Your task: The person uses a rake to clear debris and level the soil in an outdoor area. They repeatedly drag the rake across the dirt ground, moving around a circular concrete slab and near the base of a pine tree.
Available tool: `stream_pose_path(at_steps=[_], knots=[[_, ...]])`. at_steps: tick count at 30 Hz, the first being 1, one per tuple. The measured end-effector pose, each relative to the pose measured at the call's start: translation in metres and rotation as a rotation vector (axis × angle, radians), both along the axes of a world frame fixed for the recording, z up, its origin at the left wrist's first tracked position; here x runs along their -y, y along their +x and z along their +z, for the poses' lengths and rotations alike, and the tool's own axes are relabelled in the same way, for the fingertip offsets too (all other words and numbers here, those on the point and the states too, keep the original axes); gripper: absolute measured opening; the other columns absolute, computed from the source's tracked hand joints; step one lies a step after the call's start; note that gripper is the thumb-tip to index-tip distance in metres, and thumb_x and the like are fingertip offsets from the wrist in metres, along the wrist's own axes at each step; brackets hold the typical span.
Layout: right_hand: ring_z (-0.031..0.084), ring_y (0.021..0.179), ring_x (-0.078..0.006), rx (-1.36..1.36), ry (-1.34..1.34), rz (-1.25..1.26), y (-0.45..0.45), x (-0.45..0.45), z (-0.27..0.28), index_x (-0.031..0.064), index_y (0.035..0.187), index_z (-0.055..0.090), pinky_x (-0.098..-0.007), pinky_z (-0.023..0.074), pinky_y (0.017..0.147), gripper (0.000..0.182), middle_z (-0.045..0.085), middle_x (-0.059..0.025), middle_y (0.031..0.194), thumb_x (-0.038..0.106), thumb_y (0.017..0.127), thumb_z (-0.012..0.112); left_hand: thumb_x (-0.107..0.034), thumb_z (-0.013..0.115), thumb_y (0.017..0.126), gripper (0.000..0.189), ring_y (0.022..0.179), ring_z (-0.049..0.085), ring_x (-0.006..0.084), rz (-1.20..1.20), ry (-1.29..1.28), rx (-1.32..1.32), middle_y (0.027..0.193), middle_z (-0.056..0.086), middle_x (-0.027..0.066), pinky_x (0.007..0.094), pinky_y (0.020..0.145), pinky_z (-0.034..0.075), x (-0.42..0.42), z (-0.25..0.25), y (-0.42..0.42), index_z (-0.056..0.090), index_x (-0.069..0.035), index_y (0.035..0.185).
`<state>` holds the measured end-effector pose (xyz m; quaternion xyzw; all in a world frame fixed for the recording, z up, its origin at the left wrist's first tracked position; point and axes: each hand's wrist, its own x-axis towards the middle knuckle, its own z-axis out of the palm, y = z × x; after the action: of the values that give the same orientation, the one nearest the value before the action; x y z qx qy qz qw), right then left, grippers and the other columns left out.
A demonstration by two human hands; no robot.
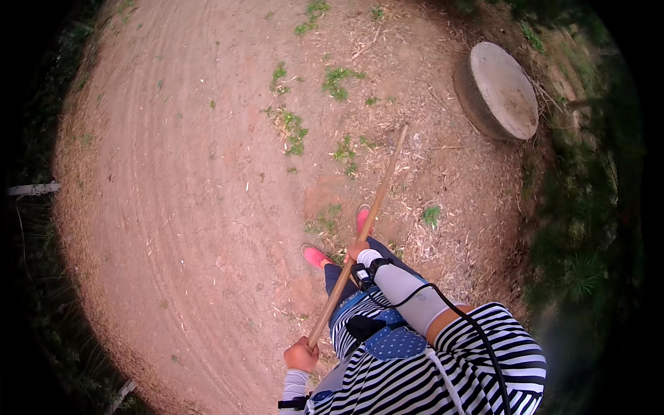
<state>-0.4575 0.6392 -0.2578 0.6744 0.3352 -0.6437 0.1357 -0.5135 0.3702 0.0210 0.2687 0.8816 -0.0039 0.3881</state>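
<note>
A long wooden pole (384, 187) runs slantwise across the front of my body. Low in the view, my left hand (301, 355) is closed around its near end. My right hand (356, 251) grips the pole farther up, close to my thighs. Both forearms wear pale sleeves, and a black strapped device (363, 275) sits at my right wrist. From there the pole reaches past my pink shoe (364, 218) to a far end over ground strewn with dry leaf bits. Whether that end touches the ground, I cannot tell.
A round concrete slab or cover (506, 91) stands raised at the upper right, beside dark foliage (576, 249). Small green weeds (340, 83) grow ahead on the bare dirt (197, 207). Dry grass edges the dirt at far left, with pale posts (33, 189) beyond.
</note>
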Motion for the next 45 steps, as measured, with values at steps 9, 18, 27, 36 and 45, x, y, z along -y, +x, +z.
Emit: stream_pose_path(at_steps=[9,18,27,36,45], knots=[[0.061,0.049,-0.0276,0.237,0.589,0.172,0.016,-0.036,-0.005,-0.012,0.078,0.049,-0.0379,0.0498,0.045,0.024,0.057,-0.0156,0.056,0.01,0.075,0.058,-0.028,0.061,0.068,0.02,0.059,0.058,0.0336,0.115,0.154,0.073,0.062,0.059,0.0145,0.0423,0.054,0.045,-0.015,-0.058,0.025,0.057,-0.009,0.073],[0.06,0.075,-0.0322,0.21,0.557,0.028,0.001,-0.074,-0.011,-0.0002,0.099,0.049,-0.0393,0.0476,0.064,0.028,0.058,-0.0188,0.082,0.018,0.079,0.057,-0.03,0.059,0.069,0.023,0.064,0.058,0.0345,0.185,0.128,0.17,0.067,0.06,0.0166,0.0424,0.058,0.047,-0.051,-0.05,0.023,0.058,-0.008,0.075],[0.062,0.056,-0.0304,0.155,0.043,0.126,0.005,0.011,0.052,-0.0111,0.085,0.048,-0.041,0.0516,0.047,0.026,0.059,-0.0197,0.064,0.007,0.07,0.06,-0.03,0.06,0.066,0.022,0.058,0.058,0.0322,0.17,-0.028,0.093,0.063,0.059,0.0151,0.0408,0.055,0.047,0.024,-0.012,0.032,0.058,-0.009,0.071],[0.061,0.05,-0.0295,0.166,0.528,0.233,0.008,-0.05,0.013,-0.0122,0.088,0.044,-0.0381,0.0492,0.043,0.039,0.057,-0.0167,0.057,0.019,0.072,0.062,-0.029,0.06,0.068,0.021,0.061,0.058,0.0339,0.195,0.142,0.079,0.064,0.059,0.0159,0.0411,0.055,0.046,-0.025,-0.045,0.027,0.058,-0.008,0.073],[0.061,0.056,-0.0317,0.024,-0.231,0.125,-0.021,0.039,0.058,-0.008,0.086,0.046,-0.0417,0.0522,0.045,0.019,0.058,-0.0183,0.065,0.005,0.075,0.054,-0.027,0.061,0.066,0.02,0.059,0.058,0.0327,0.262,-0.118,0.065,0.063,0.059,0.0146,0.041,0.056,0.047,0.046,0.018,0.041,0.058,-0.009,0.073]])
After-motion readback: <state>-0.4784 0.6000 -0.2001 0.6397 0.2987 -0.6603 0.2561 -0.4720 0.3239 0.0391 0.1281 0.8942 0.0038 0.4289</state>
